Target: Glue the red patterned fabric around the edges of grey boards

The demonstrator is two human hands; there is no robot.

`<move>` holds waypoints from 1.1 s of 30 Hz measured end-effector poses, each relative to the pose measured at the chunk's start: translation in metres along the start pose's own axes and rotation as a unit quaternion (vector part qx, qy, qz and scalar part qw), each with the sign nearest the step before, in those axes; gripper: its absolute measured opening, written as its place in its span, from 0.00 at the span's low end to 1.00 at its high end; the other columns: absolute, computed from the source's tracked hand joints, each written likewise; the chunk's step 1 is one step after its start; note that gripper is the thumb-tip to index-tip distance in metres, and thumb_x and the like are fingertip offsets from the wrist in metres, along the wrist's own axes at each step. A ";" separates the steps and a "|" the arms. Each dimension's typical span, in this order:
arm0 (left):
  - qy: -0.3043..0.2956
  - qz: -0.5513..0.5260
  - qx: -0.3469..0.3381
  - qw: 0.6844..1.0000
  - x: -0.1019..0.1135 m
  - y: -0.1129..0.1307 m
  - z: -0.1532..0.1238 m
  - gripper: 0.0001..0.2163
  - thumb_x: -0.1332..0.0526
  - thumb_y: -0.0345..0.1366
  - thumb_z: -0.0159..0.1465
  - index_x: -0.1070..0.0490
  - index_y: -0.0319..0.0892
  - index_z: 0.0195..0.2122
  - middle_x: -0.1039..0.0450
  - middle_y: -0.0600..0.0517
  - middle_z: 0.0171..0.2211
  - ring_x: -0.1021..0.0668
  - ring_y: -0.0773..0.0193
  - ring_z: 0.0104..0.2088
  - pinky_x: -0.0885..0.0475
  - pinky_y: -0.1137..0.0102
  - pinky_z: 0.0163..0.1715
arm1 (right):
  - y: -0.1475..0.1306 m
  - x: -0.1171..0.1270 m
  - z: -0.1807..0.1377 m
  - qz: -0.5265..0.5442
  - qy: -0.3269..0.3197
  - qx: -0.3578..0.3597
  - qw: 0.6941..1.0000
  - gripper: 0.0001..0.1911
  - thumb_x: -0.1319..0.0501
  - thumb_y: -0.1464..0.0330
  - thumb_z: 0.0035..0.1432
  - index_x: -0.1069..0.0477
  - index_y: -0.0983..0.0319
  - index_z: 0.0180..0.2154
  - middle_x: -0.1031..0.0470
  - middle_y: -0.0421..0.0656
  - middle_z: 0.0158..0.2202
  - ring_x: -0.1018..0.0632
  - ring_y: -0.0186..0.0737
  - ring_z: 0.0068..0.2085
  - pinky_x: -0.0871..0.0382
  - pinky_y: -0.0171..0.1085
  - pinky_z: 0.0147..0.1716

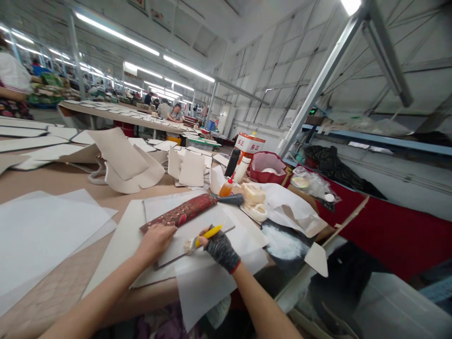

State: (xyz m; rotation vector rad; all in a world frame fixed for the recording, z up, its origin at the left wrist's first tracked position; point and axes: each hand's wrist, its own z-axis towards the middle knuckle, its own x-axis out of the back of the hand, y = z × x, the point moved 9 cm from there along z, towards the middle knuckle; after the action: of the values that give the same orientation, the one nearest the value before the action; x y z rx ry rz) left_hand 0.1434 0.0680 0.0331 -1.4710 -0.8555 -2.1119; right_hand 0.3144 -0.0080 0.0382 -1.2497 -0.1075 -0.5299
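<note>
White tissue paper (205,282) hangs over the table edge closest to me, under my forearms. Further out stand a small orange glue bottle (226,187), rolls of pale tape (254,200) and a red fabric basket (267,168); loose beige cut pieces (127,162) crowd the far side of the brown worktable (52,181). Nothing blocks the grey board panel (192,233) in front of me. My left hand (155,240) presses flat on it, fingers spread, beside the red patterned strip (181,212) along its upper edge. My gloved right hand (221,247) is clenched around a yellow-handled brush (204,235), bristles touching the panel.
</note>
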 end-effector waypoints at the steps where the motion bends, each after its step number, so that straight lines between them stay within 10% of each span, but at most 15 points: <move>1: -0.017 -0.021 0.000 1.000 -0.006 -0.003 -0.001 0.15 0.53 0.35 0.64 0.26 0.44 0.41 0.23 0.47 0.40 0.24 0.56 0.42 0.34 0.63 0.45 | 0.003 0.012 0.003 -0.034 0.019 -0.013 0.999 0.10 0.42 0.60 0.50 0.31 0.60 0.30 0.24 0.42 0.29 0.23 0.39 0.32 0.27 0.38 0.35; 5: -0.039 -0.122 0.046 0.991 -0.015 -0.022 -0.003 0.16 0.52 0.36 0.63 0.26 0.44 0.44 0.23 0.50 0.43 0.24 0.61 0.44 0.33 0.70 0.46 | -0.009 0.053 0.010 -0.226 0.110 -0.010 0.968 0.09 0.41 0.62 0.49 0.30 0.61 0.28 0.23 0.46 0.28 0.23 0.43 0.33 0.29 0.41 0.40; 13: -0.070 -0.183 0.081 0.977 -0.014 -0.028 -0.003 0.15 0.50 0.37 0.61 0.25 0.42 0.41 0.22 0.51 0.40 0.23 0.62 0.42 0.33 0.72 0.44 | -0.071 -0.085 -0.024 -0.109 -0.097 0.097 0.984 0.10 0.42 0.62 0.54 0.27 0.61 0.33 0.22 0.44 0.31 0.22 0.40 0.34 0.29 0.38 0.40; 23: -0.077 -0.165 0.074 0.980 -0.013 -0.025 -0.005 0.13 0.48 0.35 0.61 0.25 0.45 0.42 0.23 0.51 0.43 0.24 0.62 0.44 0.33 0.71 0.45 | -0.063 -0.075 -0.013 -0.141 -0.056 0.092 0.984 0.10 0.42 0.61 0.53 0.28 0.61 0.29 0.24 0.44 0.27 0.24 0.39 0.30 0.29 0.37 0.35; 28: -0.092 -0.143 0.065 0.983 -0.013 -0.019 -0.006 0.14 0.49 0.35 0.61 0.26 0.44 0.42 0.24 0.49 0.44 0.25 0.61 0.45 0.34 0.71 0.46 | -0.017 -0.022 0.009 -0.088 -0.052 0.049 0.994 0.09 0.43 0.63 0.51 0.29 0.61 0.32 0.23 0.43 0.31 0.23 0.39 0.34 0.29 0.37 0.39; 33: -0.113 -0.116 0.024 0.986 -0.009 -0.009 -0.005 0.11 0.45 0.35 0.56 0.26 0.44 0.37 0.25 0.49 0.41 0.26 0.59 0.42 0.34 0.70 0.43 | 0.008 0.081 0.022 -0.254 0.134 -0.006 0.958 0.09 0.42 0.62 0.50 0.29 0.61 0.30 0.23 0.47 0.31 0.23 0.43 0.36 0.31 0.42 0.43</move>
State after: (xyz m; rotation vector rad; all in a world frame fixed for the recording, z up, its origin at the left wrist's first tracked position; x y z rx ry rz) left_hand 0.1374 0.0708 0.0217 -1.6783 -1.2068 -2.0925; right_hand 0.3938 -0.0120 0.0675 -1.1486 -0.1986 -1.1433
